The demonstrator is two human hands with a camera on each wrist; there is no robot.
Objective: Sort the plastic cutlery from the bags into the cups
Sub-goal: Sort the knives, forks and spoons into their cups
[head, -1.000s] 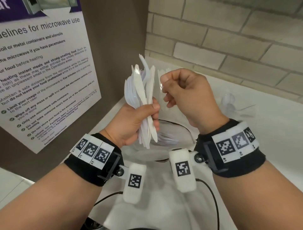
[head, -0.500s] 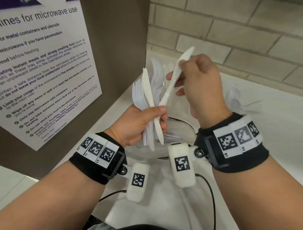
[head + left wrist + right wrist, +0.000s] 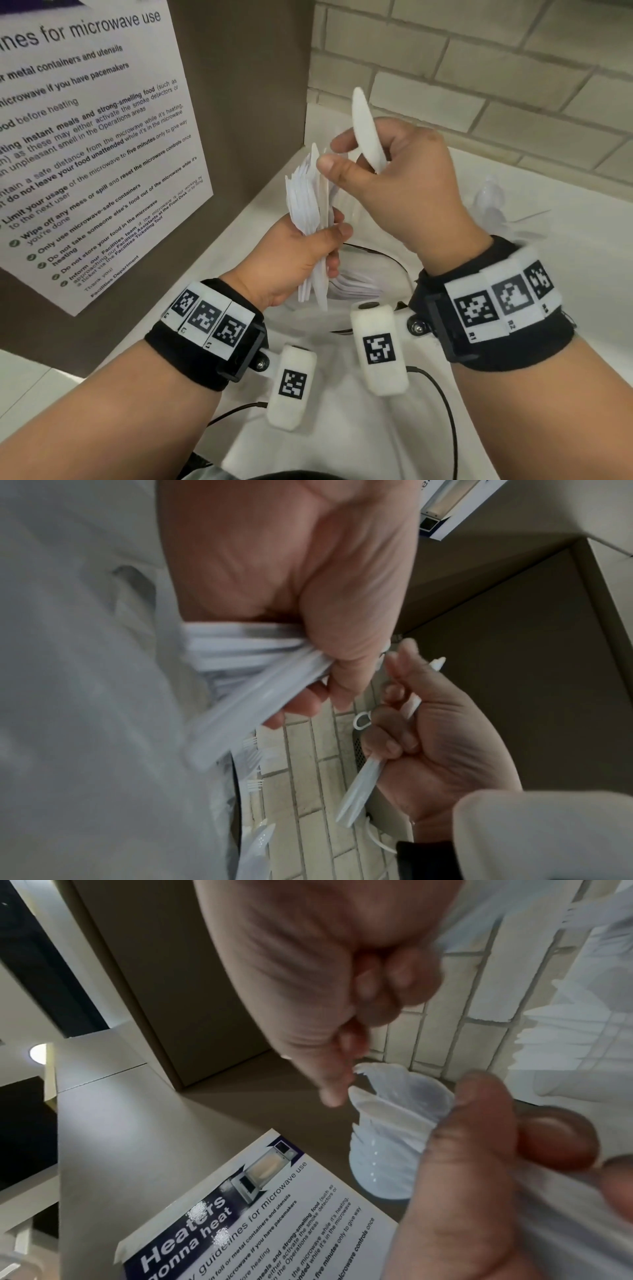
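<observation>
Since half a second ago, one white plastic knife (image 3: 368, 133) has been drawn clear of the bundle and raised toward 12 o'clock. At 9 o'clock a white microwave-guidelines poster (image 3: 85, 144) is seen on the brown panel. The bundle of white plastic knives (image 3: 310, 219) is clenched upright in the left hand (image 3: 291, 260), over the clear plastic bag (image 3: 359, 284). At 1 o'clock the single knife is tucked under the curled fingers of the right hand (image 3: 404, 192), whose thumb and forefinger are extended toward the bundle. The bundle could fan apart and spill if another knife is tugged against that squeeze. A translucent plastic cup (image 3: 394, 1137) with knives in it is shown only by the right wrist view; loose forks by the brick wall only by the left wrist view.
</observation>
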